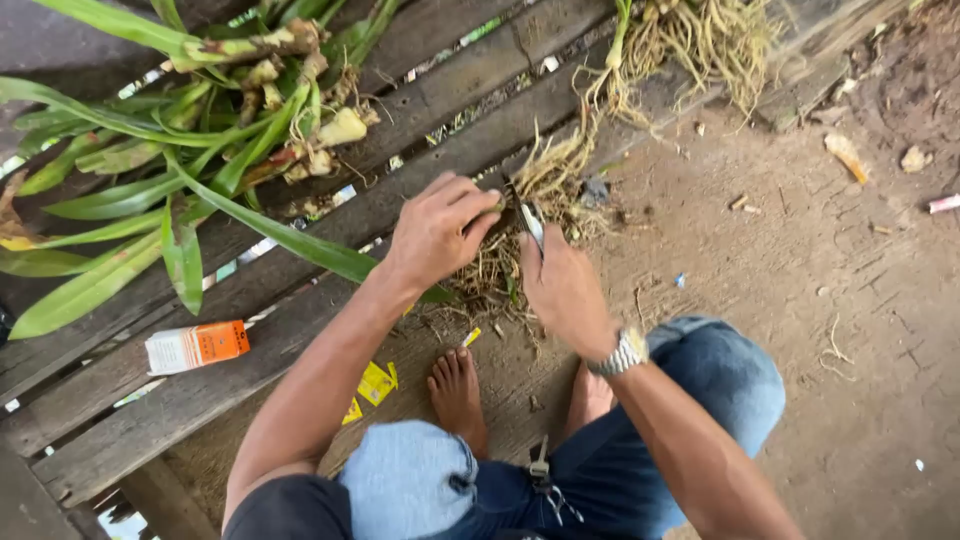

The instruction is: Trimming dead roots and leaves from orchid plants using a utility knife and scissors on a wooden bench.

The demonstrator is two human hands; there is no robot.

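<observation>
Head view, looking down at a squatting person on a dirt floor (800, 300), beside a raised deck of wooden planks (300, 290).

Left hand (437, 232): closed around the base of a plant clump (520, 215), pinning it on the plank edge. Right hand (562, 290): wrapped around a knife (531, 222), blade up against the clump's roots right next to the left fingers. A wristwatch (624, 352) sits on the right wrist.

Clump in hand: pale tangled roots hang off the plank edge toward the floor, with loose root scraps under it. A long green leaf (270, 225) runs from it to the left across the planks.

Progress, judged from the layout:
- A pile of leafy plants (200, 110) at upper left shows bare, pale stem bases with few roots; looks like trimmed stock.
- A bundle with a full mop of roots (700, 35) at top right looks uncut.
- So roughly mid-job: some done, one under the knife, at least one big bundle left.

Other items: orange-and-white carton (195, 346) on the planks, yellow wrappers (375, 385) on the floor by the bare feet (458, 390).
</observation>
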